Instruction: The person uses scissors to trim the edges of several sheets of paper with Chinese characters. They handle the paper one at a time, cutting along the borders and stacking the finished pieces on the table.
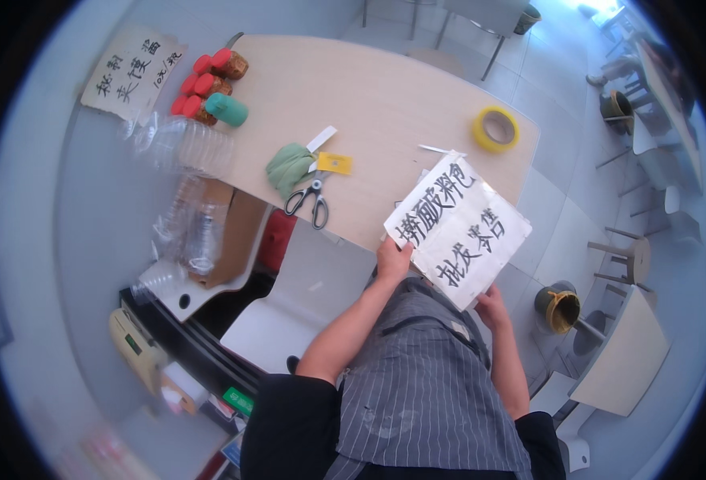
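A white card sign (469,232) with black brush writing is held up before my apron, tilted, over the near right edge of the pale table (345,88). My left hand (394,259) is closed on its left lower edge, the thumb on the front. My right hand (492,307) grips the card by its near right edge; the fingers behind it are hidden. Past the card lie a thin white strip (441,150) and a yellow tape roll (481,138). Left of it, black-handled scissors (310,198) rest beside a green cloth (289,169) and a small yellow card (335,163).
Jars with red lids (201,84) and a green bottle (226,110) stand at the table's far left, near clear plastic containers (185,144). A white chair (269,328) is tucked at the near side. A lined bin (559,310) and stools (629,256) are on the right.
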A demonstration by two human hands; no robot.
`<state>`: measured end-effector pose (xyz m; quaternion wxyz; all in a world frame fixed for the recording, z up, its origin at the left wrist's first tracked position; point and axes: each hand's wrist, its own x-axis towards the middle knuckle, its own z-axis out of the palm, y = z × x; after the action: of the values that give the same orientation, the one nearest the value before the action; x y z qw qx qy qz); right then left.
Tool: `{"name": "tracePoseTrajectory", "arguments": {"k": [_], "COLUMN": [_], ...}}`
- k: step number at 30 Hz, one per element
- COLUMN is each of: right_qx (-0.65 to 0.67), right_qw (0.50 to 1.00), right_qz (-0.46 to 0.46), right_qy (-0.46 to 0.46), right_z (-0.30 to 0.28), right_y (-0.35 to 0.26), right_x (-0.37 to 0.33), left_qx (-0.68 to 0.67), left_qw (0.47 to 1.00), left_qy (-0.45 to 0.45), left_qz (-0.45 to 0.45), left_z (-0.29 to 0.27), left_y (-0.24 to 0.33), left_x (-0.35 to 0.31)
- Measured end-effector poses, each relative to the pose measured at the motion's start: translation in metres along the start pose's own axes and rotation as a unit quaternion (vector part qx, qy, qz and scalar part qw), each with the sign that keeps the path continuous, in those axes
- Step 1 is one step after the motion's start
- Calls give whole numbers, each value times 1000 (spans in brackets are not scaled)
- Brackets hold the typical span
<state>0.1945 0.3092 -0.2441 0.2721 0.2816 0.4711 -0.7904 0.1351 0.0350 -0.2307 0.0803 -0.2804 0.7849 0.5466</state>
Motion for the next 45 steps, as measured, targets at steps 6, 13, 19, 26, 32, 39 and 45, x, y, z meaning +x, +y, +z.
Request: {"name": "tracePoseTrajectory", "arguments": {"k": [6,13,19,26,32,39,45], "right_qx": [172,-23,-60,-56,-37,25,-8], "right_qw": [985,996,978,975,974,984,998], "right_qz": [24,-28,-124,-173,-190,-172,-64], "right_qy": [-20,87,158,129,118,22,-26], "right_z": [0,-1,8,34,89,217,273], "right_y": [-11,-3,-1,-34,-94,-154,-169], "right_x": [0,21,15,-23,25,166,236], "left_qx": [224,493,526,201,256,473,298], "left_qw": [970,753,765,941,940,845,880], "left_qy": [-96,229,80,133,33,56,48], "left_qz": [-14,371,363,238,225,242,366], "left_z": [-51,-129,-144,-167,-167,-152,-159], "left_y": [0,40,41,32,47,59,57], "left_x": [37,164,201,241,246,240,254]}}
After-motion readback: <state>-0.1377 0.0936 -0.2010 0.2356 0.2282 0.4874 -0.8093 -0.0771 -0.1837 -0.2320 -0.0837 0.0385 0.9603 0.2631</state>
